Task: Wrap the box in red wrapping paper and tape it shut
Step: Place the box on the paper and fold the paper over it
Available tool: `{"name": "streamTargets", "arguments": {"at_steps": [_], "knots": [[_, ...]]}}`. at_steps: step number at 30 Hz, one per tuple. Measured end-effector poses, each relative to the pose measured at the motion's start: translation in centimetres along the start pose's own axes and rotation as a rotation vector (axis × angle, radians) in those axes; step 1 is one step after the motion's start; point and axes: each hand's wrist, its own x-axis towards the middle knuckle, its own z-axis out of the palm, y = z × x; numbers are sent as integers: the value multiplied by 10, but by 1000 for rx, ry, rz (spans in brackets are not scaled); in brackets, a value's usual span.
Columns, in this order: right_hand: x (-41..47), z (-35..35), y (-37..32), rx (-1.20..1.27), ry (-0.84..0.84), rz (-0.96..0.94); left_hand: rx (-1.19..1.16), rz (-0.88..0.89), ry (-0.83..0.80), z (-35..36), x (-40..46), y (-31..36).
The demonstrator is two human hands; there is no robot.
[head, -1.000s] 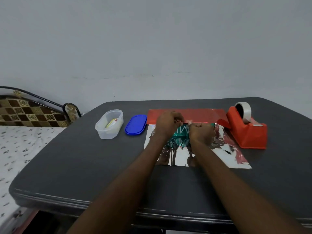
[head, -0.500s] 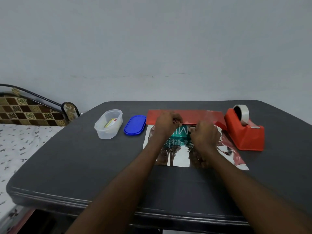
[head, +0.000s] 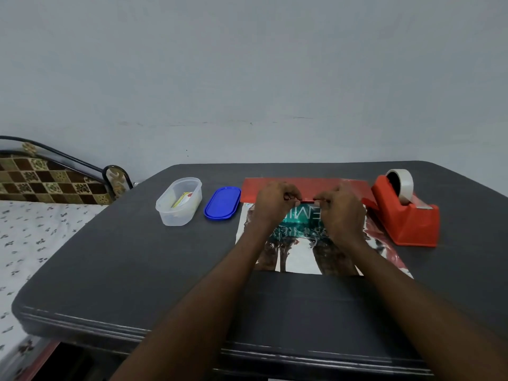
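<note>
fingers of left hand [head: 276, 202] and right hand [head: 340, 207] pinch the red wrapping paper [head: 306, 201] edge, forearms outstretched.

Both forearms bare, left hand [head: 275, 203] and right hand [head: 342, 211] ungloved.

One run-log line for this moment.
step: folding paper edge | left hand: pinches red wrapping paper | right hand: pinches it | tape dispenser: untouched

On the dark grey table [head: 137, 270], left to right: clear plastic tub [head: 178, 202], blue oval lid [head: 222, 203], red wrapping paper [head: 316, 185], red tape dispenser [head: 406, 215].
</note>
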Motion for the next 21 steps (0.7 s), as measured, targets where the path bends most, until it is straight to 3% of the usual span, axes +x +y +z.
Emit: {"name": "streamTargets", "arguments": {"at_steps": [9, 15, 21], "knots": [[-6, 1, -8, -124, -79, -234, -11, -1, 7, 0, 0, 0], [-4, -9, 12, -114, 9, -177, -4, 8, 10, 0, -1, -1], [-3, -5, -11, -13, -25, -207, 18, -5, 22, 1, 0, 1]]}}
